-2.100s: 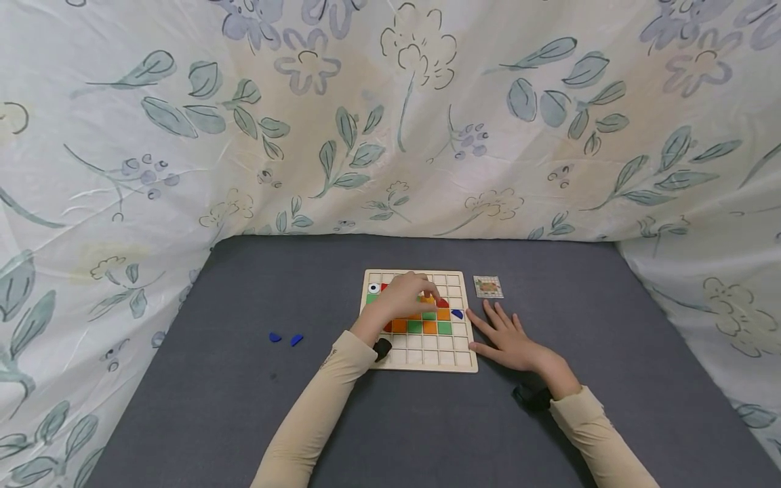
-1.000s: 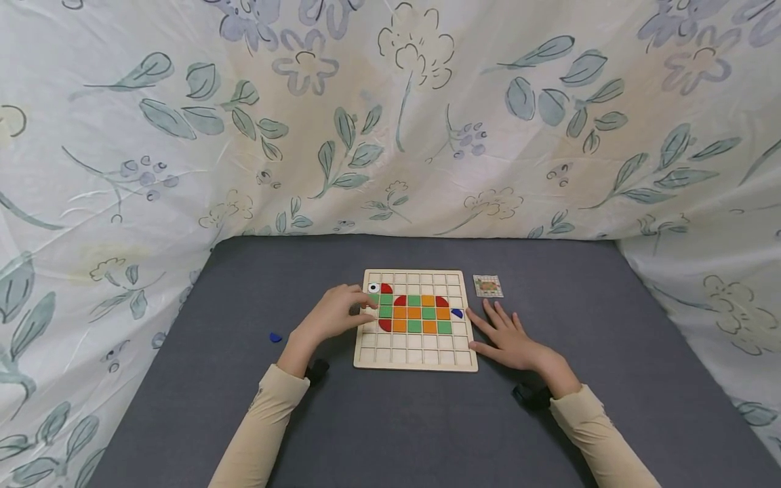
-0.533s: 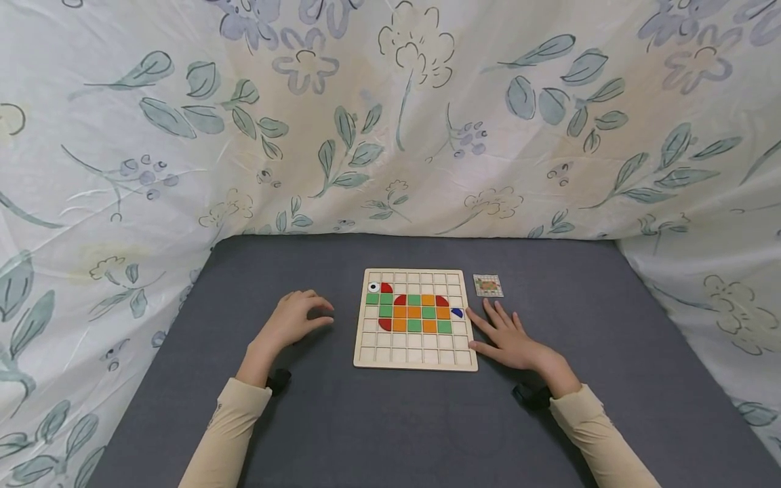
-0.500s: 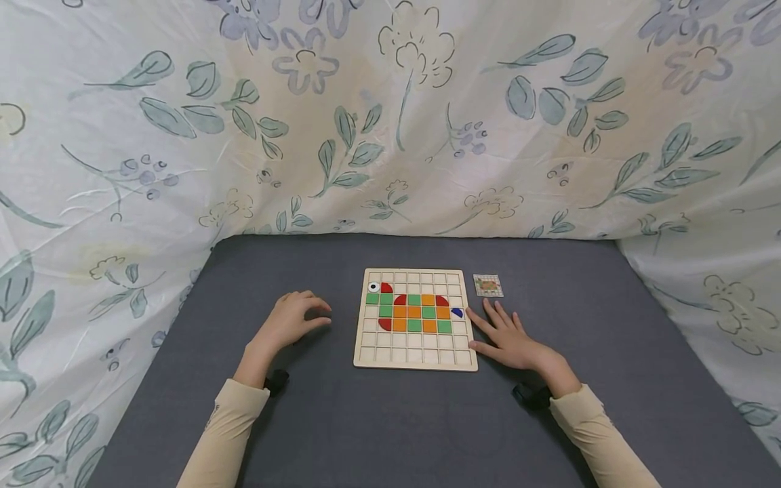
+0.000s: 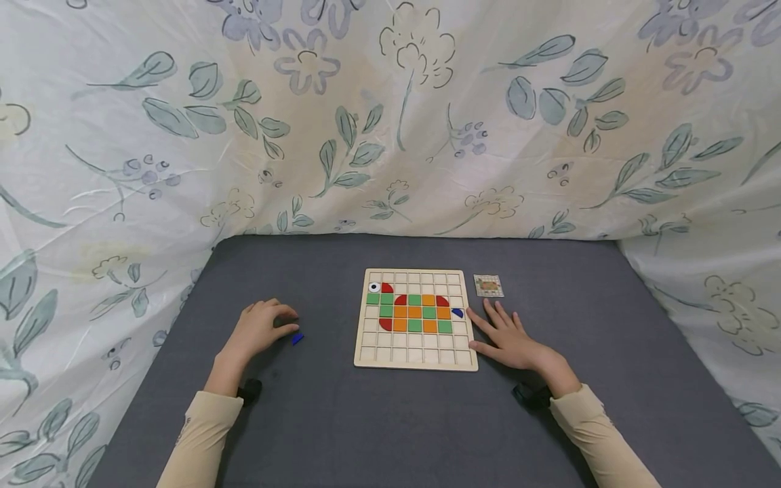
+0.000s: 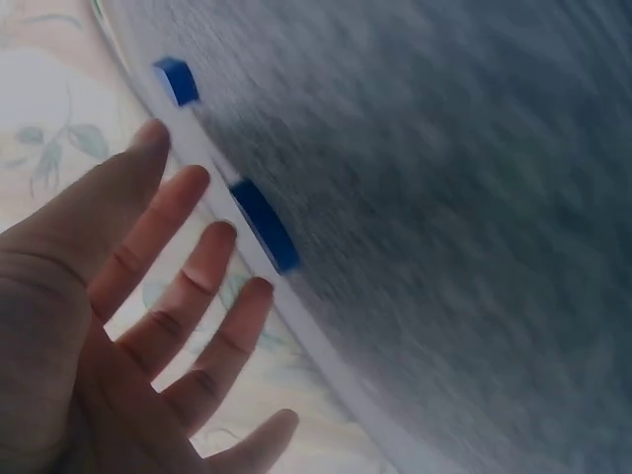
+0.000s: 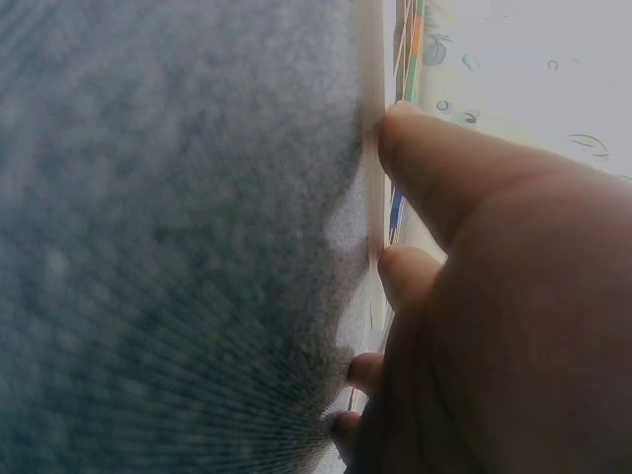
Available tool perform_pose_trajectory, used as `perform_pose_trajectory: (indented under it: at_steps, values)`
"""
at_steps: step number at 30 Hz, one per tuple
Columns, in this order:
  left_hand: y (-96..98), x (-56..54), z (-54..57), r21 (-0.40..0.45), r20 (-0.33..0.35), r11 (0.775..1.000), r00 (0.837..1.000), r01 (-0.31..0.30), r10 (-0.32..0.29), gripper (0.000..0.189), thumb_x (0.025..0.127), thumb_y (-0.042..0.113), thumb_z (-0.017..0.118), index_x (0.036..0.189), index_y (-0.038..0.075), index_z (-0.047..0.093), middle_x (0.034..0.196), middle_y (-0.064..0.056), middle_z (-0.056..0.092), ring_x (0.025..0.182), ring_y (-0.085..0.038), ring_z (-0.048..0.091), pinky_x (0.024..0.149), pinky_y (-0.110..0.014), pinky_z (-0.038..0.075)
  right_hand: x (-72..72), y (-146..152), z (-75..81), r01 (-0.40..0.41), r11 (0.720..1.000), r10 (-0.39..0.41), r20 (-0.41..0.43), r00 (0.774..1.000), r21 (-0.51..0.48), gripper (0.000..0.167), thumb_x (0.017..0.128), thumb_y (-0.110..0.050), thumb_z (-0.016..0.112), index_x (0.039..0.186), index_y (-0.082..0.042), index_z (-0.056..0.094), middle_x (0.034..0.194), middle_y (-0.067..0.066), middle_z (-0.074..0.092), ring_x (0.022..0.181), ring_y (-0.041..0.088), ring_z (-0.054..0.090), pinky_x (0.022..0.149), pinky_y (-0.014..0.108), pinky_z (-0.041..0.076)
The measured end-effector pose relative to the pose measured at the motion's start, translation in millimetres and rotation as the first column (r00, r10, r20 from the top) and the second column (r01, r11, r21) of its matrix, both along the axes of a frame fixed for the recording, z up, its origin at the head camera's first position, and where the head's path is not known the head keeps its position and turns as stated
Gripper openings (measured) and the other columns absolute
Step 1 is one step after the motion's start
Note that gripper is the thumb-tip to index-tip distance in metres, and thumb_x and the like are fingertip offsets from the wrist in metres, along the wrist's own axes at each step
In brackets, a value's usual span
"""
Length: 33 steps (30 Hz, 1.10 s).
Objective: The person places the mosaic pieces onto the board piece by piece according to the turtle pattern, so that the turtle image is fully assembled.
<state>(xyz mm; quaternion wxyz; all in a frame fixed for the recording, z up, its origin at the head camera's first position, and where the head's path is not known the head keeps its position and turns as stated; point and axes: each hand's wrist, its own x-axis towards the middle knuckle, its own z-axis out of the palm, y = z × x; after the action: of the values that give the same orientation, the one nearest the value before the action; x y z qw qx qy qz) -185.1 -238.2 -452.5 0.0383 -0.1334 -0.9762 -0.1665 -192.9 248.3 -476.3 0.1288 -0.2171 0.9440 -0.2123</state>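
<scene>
Over the cloth on the left, my left hand [image 5: 261, 327] hovers with fingers parted and nothing between them. Two blue pieces lie by its fingertips: one blue piece [image 6: 265, 225] near the fingers and a smaller-looking one [image 6: 176, 81] beyond the thumb. In the head view just one blue piece [image 5: 297, 338] shows; the hand covers the other. A wooden grid board [image 5: 415, 352] carries red, green and orange tiles, a white eye tile [image 5: 374, 288] and a blue piece [image 5: 457, 312]. My right hand [image 5: 512, 341] is spread flat, thumb and a finger touching the board's right edge.
A small picture card [image 5: 488, 286] lies right of the board's upper corner. Dark grey cloth [image 5: 390, 427] covers the table. Behind it hangs a floral curtain [image 5: 390, 169], which also runs down both sides.
My left hand has come off the board and moved left to the loose blue pieces. The tiles it covered are now visible. My right hand has stayed at the board's edge.
</scene>
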Motion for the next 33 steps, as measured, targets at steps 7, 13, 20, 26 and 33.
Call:
perform_pose_trajectory:
  at_steps: [7,13,20,26,33]
  values:
    - [-12.1,4.9,0.4,-0.032,0.001,0.999,1.000,-0.025,0.025,0.025,0.079,0.026,0.073,0.100,0.013,0.070,0.089,-0.007,0.060,0.085,-0.028,0.054,0.090,-0.064,0.034,-0.4,1.7,-3.8,-0.014,1.000,0.013,-0.008,1.000,-0.029,0.069,0.092,-0.047,0.050,0.149,-0.019,0.021,0.152,0.025,0.004,0.138,0.047,-0.003,0.103,0.069,-0.004]
    - [-17.8,10.8,2.4,-0.052,0.005,0.998,0.999,-0.039,0.039,0.028,0.077,0.027,0.074,0.101,0.013,0.070,0.087,-0.006,0.059,0.082,-0.026,0.053,0.086,-0.062,0.036,-1.4,2.4,-4.6,-0.005,1.000,0.005,0.006,1.000,0.003,0.071,0.092,-0.051,0.047,0.149,-0.020,0.019,0.154,0.022,0.002,0.139,0.044,-0.005,0.104,0.067,-0.005]
    - [-27.0,19.3,2.8,-0.046,0.028,0.998,0.999,-0.045,0.047,0.029,0.075,0.026,0.076,0.100,0.013,0.069,0.088,-0.006,0.060,0.082,-0.025,0.055,0.083,-0.059,0.038,-1.8,1.7,-2.9,-0.013,1.000,0.013,-0.009,1.000,-0.021,0.071,0.092,-0.047,0.050,0.149,-0.018,0.021,0.153,0.024,0.004,0.138,0.046,-0.003,0.103,0.068,-0.003]
    - [-30.5,20.7,3.5,-0.013,0.069,0.999,0.997,-0.034,0.035,0.020,0.076,0.019,0.075,0.093,0.011,0.070,0.084,-0.003,0.065,0.081,-0.025,0.060,0.085,-0.059,0.038,-5.1,5.0,-8.4,-0.009,1.000,0.009,0.005,1.000,0.023,0.072,0.092,-0.054,0.045,0.150,-0.024,0.016,0.155,0.018,-0.001,0.140,0.040,-0.007,0.106,0.065,-0.005]
    - [-29.8,20.5,4.1,0.027,0.070,1.000,0.998,-0.005,0.003,0.011,0.076,0.013,0.074,0.086,0.011,0.070,0.078,0.000,0.066,0.077,-0.022,0.061,0.094,-0.062,0.031,-6.0,5.1,-9.1,-0.010,1.000,0.009,0.013,1.000,0.025,0.073,0.091,-0.056,0.044,0.150,-0.024,0.016,0.155,0.017,-0.001,0.140,0.040,-0.008,0.105,0.065,-0.006]
